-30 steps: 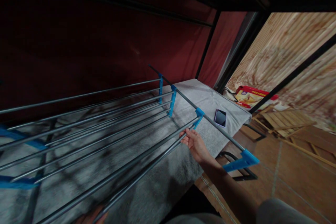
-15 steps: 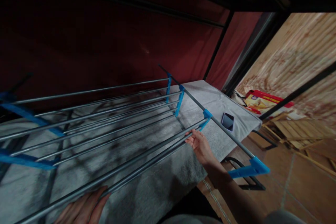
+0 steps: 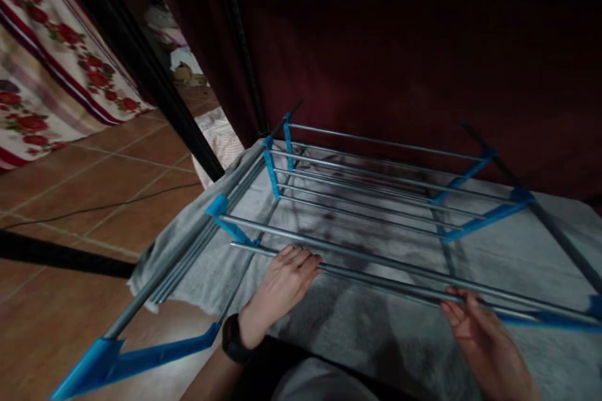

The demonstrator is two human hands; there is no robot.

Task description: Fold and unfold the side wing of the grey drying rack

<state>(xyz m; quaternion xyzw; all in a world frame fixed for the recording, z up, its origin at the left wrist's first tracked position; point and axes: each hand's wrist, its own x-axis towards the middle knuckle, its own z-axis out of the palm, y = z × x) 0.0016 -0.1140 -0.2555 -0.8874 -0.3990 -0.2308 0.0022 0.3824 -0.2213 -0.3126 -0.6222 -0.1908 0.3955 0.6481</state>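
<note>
A rack of grey metal tubes and blue plastic connectors [image 3: 217, 207] lies on a grey cloth. My left hand [image 3: 291, 276], with a dark band on its wrist, is closed over a loose metal tube [image 3: 376, 287] near its left end. That end sticks out free, just below the blue connector. Farther right, my right hand [image 3: 480, 319] pinches the same tube between thumb and fingers. A second thin tube seems to run alongside it. Just above both hands, a fixed front tube [image 3: 357, 254] spans the rack.
Several loose tubes [image 3: 188, 263] lie along the rack's left side on the grey cloth [image 3: 324, 326]. A black frame post [image 3: 155, 81] slants at the left, with tiled floor [image 3: 94, 194] and a flowered curtain [image 3: 61, 56] beyond. Dark red fabric [image 3: 399, 69] hangs behind.
My view has swung from the rack's right end to its left end. My left hand now shows near the tube's left end; my right hand still holds it by the right.
</note>
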